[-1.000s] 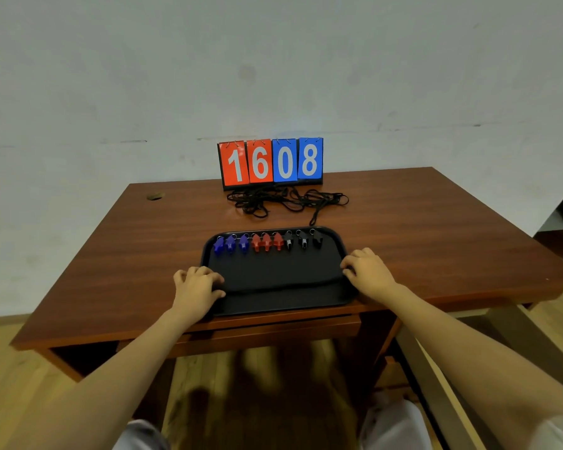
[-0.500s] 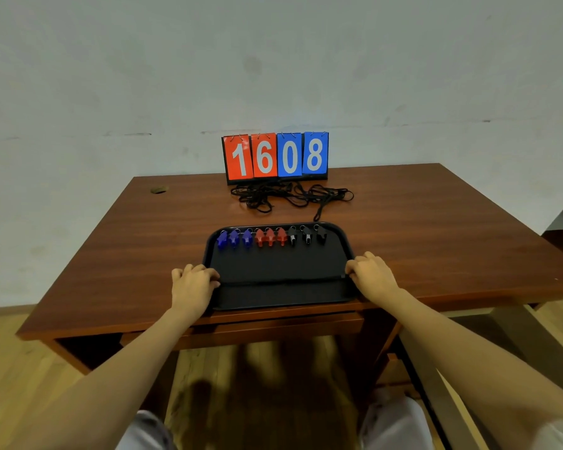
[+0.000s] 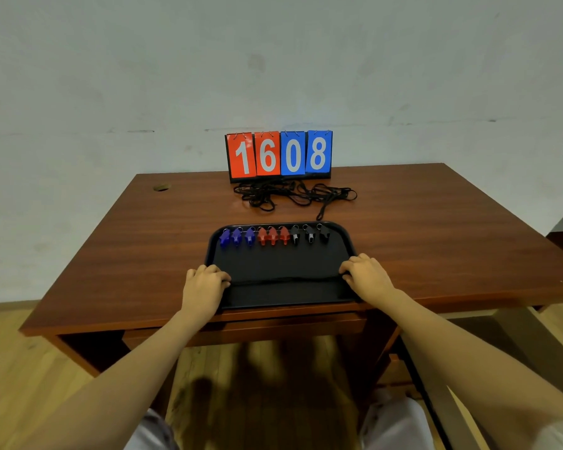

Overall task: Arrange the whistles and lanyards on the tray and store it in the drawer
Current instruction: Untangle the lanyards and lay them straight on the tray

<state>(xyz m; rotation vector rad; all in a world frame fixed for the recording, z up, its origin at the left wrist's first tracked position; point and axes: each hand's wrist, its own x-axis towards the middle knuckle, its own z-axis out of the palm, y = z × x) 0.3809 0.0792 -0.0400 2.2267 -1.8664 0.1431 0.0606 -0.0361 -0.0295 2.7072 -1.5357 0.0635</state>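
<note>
The tray [image 3: 280, 264] is gripped at its short ends by the left hand [image 3: 204, 282] and right hand [image 3: 366, 276], its long axis crosswise at the table [image 3: 436, 228] front. The lanyards [image 3: 293, 194] lie beyond it, nearer the right hand; the whistles [image 3: 273, 236] are lined along its far rim.

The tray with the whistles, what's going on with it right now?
A person's left hand and right hand rest on the side edges of the black tray on the desk. Nine whistles line its far edge: blue, red, black. The lanyards lie tangled behind it.
</note>
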